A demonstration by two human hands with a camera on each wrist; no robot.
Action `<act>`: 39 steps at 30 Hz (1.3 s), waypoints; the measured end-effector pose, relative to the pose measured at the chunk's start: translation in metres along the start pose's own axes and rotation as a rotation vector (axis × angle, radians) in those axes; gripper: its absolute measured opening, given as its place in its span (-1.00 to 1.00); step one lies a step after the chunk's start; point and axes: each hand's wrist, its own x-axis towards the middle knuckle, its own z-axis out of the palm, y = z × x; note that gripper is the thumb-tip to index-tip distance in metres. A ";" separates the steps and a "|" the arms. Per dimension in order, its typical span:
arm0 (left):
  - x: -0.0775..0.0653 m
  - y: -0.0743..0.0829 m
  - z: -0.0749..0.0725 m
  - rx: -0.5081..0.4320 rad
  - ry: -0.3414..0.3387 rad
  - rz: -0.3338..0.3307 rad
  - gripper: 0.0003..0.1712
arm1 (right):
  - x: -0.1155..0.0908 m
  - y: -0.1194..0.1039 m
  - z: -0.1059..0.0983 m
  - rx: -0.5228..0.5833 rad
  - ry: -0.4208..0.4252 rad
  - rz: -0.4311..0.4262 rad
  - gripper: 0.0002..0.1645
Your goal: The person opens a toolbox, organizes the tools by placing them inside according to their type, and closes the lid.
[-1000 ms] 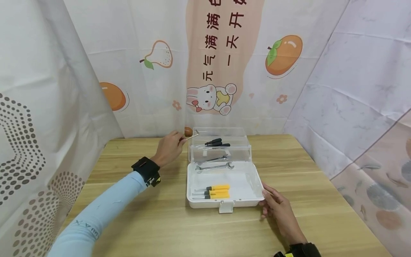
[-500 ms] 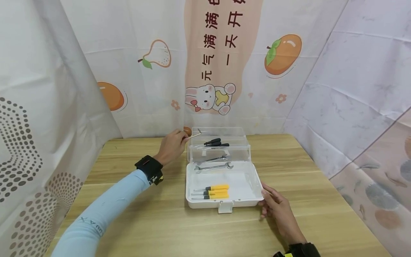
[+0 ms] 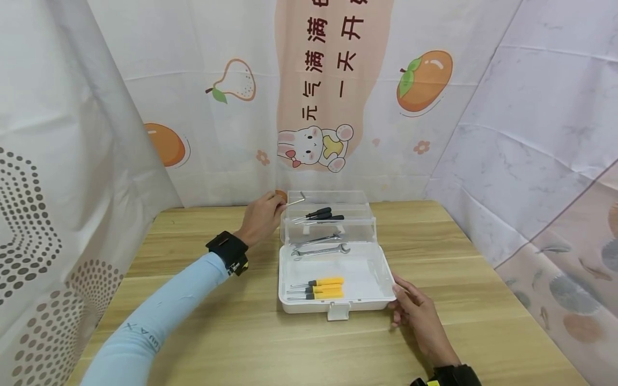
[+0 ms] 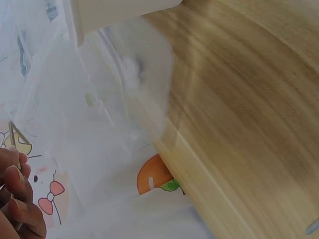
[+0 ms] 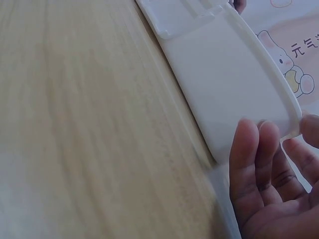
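In the head view my left hand (image 3: 262, 219) pinches a small L-shaped hex key (image 3: 296, 201), its bent end out over the raised clear lid (image 3: 363, 231) of a white toolbox (image 3: 365, 274). The left wrist view shows the hex key (image 4: 13, 135) between thumb and fingers. My right hand (image 3: 419, 315) grips the box's front right corner, thumb at the rim and fingers against the outer wall. Two wrenches (image 3: 321, 251) lie at the back of the box. Yellow-handled screwdrivers (image 3: 329, 288) lie near its front left. Black-handled screwdrivers (image 3: 321, 212) rest in the lid.
The box stands on a wooden table (image 3: 232, 332), its white latch (image 3: 339, 311) hanging down in front. A printed curtain (image 3: 232, 139) rises right behind the lid, and more cloth (image 3: 526, 161) hangs at the right. Cloth also hangs at the left.
My left hand has moved slightly right with the hex key, farther over the lid. My right hand stays at the box corner.
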 end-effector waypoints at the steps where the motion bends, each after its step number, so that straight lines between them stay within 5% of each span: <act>1: 0.001 0.000 0.001 0.000 0.006 0.005 -0.88 | 0.000 0.000 0.000 0.001 0.000 -0.001 -0.33; 39: 0.028 0.006 0.020 0.036 -0.056 0.010 -0.86 | 0.000 0.002 0.000 0.025 -0.004 -0.003 -0.34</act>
